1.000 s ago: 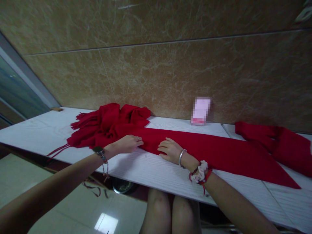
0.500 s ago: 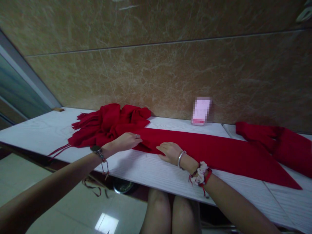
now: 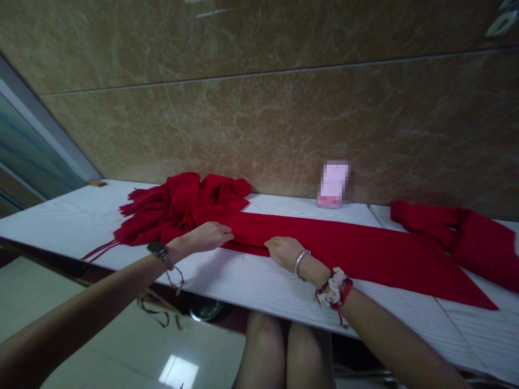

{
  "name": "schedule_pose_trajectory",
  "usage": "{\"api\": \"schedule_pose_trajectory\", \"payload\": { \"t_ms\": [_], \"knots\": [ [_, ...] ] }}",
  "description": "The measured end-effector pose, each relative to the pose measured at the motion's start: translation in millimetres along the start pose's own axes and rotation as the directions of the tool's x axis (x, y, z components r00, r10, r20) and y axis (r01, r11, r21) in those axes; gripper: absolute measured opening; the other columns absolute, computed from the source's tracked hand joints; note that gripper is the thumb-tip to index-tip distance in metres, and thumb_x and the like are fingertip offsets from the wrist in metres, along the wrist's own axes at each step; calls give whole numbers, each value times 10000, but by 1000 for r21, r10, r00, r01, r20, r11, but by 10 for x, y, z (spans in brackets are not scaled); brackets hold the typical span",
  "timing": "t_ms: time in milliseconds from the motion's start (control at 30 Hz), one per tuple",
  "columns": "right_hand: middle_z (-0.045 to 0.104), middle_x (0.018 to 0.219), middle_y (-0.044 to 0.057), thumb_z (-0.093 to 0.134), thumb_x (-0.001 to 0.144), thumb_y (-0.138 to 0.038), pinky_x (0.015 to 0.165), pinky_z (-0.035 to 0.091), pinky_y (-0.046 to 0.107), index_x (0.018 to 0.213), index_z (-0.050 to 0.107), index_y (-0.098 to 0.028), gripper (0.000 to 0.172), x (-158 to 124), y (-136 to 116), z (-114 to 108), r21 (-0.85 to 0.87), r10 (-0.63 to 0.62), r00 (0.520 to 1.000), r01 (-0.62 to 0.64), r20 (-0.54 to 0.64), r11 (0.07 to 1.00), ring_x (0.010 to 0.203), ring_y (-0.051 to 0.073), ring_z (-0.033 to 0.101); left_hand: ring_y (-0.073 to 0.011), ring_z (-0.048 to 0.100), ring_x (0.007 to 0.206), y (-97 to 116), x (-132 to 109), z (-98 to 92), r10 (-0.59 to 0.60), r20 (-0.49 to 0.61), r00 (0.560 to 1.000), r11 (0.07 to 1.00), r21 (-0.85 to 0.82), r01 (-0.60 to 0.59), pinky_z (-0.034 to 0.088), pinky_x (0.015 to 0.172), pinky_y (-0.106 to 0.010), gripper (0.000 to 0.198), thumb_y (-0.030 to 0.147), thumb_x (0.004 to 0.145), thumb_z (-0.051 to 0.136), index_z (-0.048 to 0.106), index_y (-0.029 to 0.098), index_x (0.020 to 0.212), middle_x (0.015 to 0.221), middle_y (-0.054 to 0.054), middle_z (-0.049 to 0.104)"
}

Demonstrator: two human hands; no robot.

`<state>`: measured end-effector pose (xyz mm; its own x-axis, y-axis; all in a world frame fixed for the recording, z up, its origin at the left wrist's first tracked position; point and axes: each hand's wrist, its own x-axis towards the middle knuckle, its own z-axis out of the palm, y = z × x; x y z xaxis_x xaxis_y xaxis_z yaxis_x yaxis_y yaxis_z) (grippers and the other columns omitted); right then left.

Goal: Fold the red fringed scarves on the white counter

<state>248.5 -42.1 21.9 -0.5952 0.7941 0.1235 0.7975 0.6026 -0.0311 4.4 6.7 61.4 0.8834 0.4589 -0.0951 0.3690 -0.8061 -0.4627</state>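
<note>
A long red cloth (image 3: 365, 248) lies flat along the white table, ending in a point at the right and running into a bunched, fringed heap (image 3: 182, 202) at the left. My left hand (image 3: 211, 236) pinches its near edge beside the heap. A short way to the right, my right hand (image 3: 284, 251) has its fingers closed on the same near edge. Between the two hands the edge forms a narrow fold.
A pixelated pink object (image 3: 333, 185) leans against the marbled wall (image 3: 259, 129) at the back. Another crumpled red cloth (image 3: 482, 243) lies at the right. A small brown piece (image 3: 95, 183) sits at the far left. Below the table (image 3: 243, 286) are a bowl and my knees.
The fingers of my right hand have closed on the cloth edge. The near edge between my hands now lies straighter and folded. My left hand has shifted slightly left.
</note>
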Motion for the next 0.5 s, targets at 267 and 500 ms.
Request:
{"api": "schedule_pose_trajectory", "payload": {
  "t_ms": [267, 500],
  "knots": [
    [677, 962, 78, 444, 781, -90, 838, 461, 288, 934, 656, -145, 267, 16, 67, 19, 277, 124, 975, -69, -186, 958, 890, 163, 619, -140, 602, 708, -53, -49, -43, -27, -12, 1000, 1000, 7, 27, 449, 654, -243, 266, 12, 776, 441, 598, 168, 924, 861, -56, 630],
    [665, 1010, 53, 530, 753, -158, 947, 333, 536, 866, 681, -217, 198, -5, 155, 47, 507, 124, 983, -41, -132, 861, 1110, 236, 505, -135, 591, 691, -2, -70, -80, 23, 5, 1000, 999, -26, -23, 435, 638, -242, 248, 2, 771, 445, 601, 173, 860, 824, -50, 620]
  ]
}}
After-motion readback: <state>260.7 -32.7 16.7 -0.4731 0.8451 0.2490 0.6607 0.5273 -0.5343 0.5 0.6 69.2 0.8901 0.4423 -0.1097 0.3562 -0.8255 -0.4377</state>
